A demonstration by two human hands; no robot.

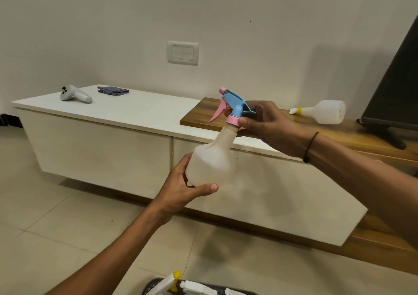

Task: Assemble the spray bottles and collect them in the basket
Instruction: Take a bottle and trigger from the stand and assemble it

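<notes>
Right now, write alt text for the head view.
Two bare hands hold a translucent spray bottle: left hand under its base, right hand at the pink collar of the blue trigger head. Another bottle lies on the wooden shelf behind.

A controller (74, 95) and folded cloth (113, 90) lie upper left on the cabinet (101, 111). Right of them, a bottle (323, 111) lies before the monitor (395, 77). The basket (203, 289) sits at bottom centre.

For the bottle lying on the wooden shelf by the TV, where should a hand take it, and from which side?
Probably around the wide body of the lying bottle, coming from above and in front. It rests on its side on the wooden shelf with its yellow-collared neck pointing left; the neck is narrow, and the TV crowds the right.
</notes>
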